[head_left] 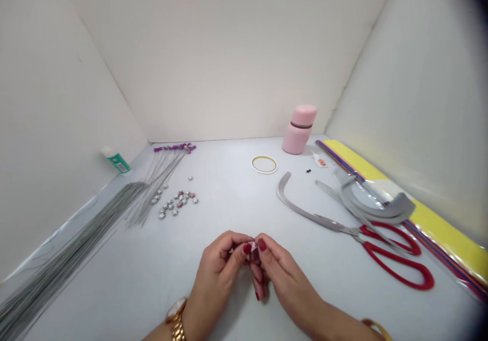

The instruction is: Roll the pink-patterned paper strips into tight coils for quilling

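Observation:
Near the front of the table, my left hand (224,259) and my right hand (280,270) meet, thumbs and fingers pinched on a small pale paper star (253,246). Fingertips cover much of the star, so its full shape is hidden. Beyond them to the left lies a loose group of small silver and red paper stars (185,197). Off to the right, red-handled scissors (396,265) lie with their blades apart, beside curved silver-grey paper strips (301,210).
A bundle of grey wires (76,244) runs along the left, with purple-tipped stems (175,148) behind. A green-and-white tube (117,161) leans at the left wall. At the back are a tape ring (264,172) and pink flask (299,132). Coloured sheets (438,214) line the right.

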### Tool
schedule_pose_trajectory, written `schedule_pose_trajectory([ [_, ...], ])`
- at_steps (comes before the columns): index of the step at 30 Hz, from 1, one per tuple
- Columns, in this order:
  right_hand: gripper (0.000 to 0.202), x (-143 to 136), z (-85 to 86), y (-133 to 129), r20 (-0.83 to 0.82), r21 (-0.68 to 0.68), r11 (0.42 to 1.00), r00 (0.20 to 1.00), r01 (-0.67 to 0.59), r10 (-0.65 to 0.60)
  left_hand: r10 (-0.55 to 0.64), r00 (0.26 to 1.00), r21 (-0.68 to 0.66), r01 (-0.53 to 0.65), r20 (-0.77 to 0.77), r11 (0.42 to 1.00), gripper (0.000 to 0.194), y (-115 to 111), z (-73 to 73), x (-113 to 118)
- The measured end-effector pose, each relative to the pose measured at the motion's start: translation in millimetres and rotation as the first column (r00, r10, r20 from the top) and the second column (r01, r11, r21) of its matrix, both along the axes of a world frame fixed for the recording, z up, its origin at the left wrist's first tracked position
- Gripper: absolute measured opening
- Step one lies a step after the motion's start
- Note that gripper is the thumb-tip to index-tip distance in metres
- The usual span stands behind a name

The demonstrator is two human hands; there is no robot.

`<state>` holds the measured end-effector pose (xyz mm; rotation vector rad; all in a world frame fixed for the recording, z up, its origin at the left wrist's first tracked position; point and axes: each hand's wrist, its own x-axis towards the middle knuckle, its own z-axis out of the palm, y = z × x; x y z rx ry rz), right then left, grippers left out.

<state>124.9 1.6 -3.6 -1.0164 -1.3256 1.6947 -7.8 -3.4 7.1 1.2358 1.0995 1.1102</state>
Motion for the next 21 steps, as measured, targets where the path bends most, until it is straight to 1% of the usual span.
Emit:
schedule_pose_trajectory([
  [2,0.032,2.3,1.4,0.2,0.129,0.127,0.992,0.992,-0.019,0.003,-0.050,0.995,-0.101,0.059,0.088,0.993,0.021,1.8,0.2,-0.7],
  [3,0.032,3.4,1.6,0.7,0.178,0.168,0.985,0.984,-0.037,0.007,-0.060,0.993,-0.128,0.072,0.099,0.989,0.021,2.7,0.8,-1.3],
  [6,0.032,5.5,0.1,2.7,0.277,0.239,0.968,0.961,-0.076,0.007,-0.027,0.998,-0.141,0.034,0.056,0.989,0.021,4.1,2.5,-3.3],
  [8,0.031,6.1,-1.8,3.7,0.311,0.274,0.958,0.950,-0.087,-0.003,-0.012,0.999,-0.144,0.017,0.032,0.989,0.021,3.6,2.8,-3.9],
  [10,0.030,6.2,-2.8,4.4,0.320,0.290,0.953,0.947,-0.090,-0.008,0.005,1.000,-0.149,-0.002,0.020,0.989,0.021,2.7,2.3,-3.6],
  [12,0.031,5.9,-2.5,5.0,0.308,0.272,0.958,0.951,-0.096,0.008,0.001,0.999,-0.156,0.007,0.048,0.988,0.020,2.2,1.4,-2.5],
  [16,0.034,4.8,0.2,6.0,0.251,0.208,0.974,0.967,-0.094,0.040,-0.079,0.969,-0.169,0.121,0.235,0.978,0.023,2.6,-0.6,-1.0],
  [17,0.034,4.5,0.8,6.2,0.248,0.206,0.974,0.968,-0.092,0.038,-0.079,0.965,-0.173,0.125,0.252,0.977,0.023,2.7,-1.1,-1.2],
  [18,0.033,4.3,1.2,6.4,0.252,0.212,0.973,0.967,-0.091,0.036,-0.061,0.969,-0.180,0.106,0.238,0.978,0.023,2.8,-1.6,-1.5],
  [21,0.032,3.8,0.7,7.0,0.281,0.243,0.965,0.959,-0.101,0.029,0.027,0.992,-0.210,0.000,0.125,0.978,0.021,2.8,-2.5,-2.9],
])
